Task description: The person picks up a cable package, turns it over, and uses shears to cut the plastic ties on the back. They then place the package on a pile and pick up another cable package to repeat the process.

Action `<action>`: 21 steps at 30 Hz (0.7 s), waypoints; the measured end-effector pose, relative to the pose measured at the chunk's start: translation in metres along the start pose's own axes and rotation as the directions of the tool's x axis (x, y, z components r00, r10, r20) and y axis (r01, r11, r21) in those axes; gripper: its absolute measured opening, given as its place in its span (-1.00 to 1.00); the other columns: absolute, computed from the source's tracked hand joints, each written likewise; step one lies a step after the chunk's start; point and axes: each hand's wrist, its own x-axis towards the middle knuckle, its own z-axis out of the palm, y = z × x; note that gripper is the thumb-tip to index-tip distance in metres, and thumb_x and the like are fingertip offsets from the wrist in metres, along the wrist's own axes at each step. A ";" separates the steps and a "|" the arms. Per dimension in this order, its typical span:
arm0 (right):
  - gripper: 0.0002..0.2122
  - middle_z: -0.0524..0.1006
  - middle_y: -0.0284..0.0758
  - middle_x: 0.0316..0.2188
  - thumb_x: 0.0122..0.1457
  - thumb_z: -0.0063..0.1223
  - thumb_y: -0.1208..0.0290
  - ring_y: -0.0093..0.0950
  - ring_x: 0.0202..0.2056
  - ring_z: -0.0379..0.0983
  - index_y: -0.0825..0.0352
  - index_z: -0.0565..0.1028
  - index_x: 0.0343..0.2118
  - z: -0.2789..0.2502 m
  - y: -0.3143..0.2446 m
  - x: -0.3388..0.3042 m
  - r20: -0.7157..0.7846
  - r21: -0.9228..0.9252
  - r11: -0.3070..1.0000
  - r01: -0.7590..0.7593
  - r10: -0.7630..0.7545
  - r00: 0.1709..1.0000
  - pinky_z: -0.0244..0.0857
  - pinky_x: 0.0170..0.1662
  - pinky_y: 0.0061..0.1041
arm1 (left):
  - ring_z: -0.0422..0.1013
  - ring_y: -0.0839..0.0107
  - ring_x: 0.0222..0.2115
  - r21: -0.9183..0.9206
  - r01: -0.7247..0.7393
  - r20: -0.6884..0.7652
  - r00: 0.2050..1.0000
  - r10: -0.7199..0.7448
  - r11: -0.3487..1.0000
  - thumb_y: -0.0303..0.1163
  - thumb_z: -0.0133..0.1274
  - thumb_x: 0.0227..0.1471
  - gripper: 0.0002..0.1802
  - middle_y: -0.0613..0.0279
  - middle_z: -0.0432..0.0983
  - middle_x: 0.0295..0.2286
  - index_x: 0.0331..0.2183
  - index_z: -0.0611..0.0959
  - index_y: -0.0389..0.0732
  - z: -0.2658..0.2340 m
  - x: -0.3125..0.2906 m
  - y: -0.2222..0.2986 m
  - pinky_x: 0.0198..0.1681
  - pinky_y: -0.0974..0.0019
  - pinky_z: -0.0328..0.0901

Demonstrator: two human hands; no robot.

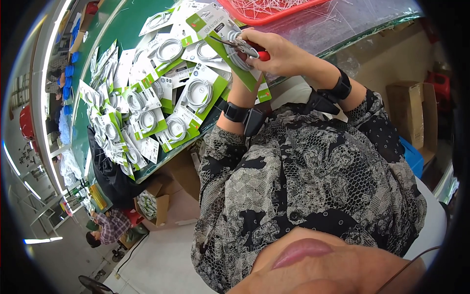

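In front of me I have a green and white retail card with a coiled white USB cable (pixel 232 41) fixed to it, held up at a tilt. My left hand (pixel 240 84) supports it from behind; the card hides most of its fingers. My right hand (pixel 280 53) is closed around metal cutters (pixel 264 56) with red handles. Their jaws lie across the front of the card, near the coil; whether they touch it I cannot tell. To the left, many similar carded cables (pixel 198 94) lie in an overlapping heap on the green tabletop (pixel 94 39).
A red plastic tray (pixel 259 19) of thin white strips stands at the far side, with loose strips beside it. Cardboard boxes are on the floor at right (pixel 413 115) and below the table (pixel 159 208). Farther left, a person in a checked shirt (pixel 113 225) sits.
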 end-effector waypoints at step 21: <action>-0.68 0.46 -0.29 -0.36 0.04 0.18 0.49 -0.56 -0.30 0.38 0.38 0.37 -0.14 -0.004 -0.021 -0.005 0.148 0.061 0.997 -0.037 0.028 0.989 0.30 -0.21 -0.53 | 0.38 0.54 -0.31 0.260 -0.280 -0.147 0.934 0.325 0.924 -0.43 -0.08 0.14 -0.69 0.23 0.42 -0.20 -0.07 0.43 -0.28 -0.022 -0.004 0.016 -0.26 0.45 0.34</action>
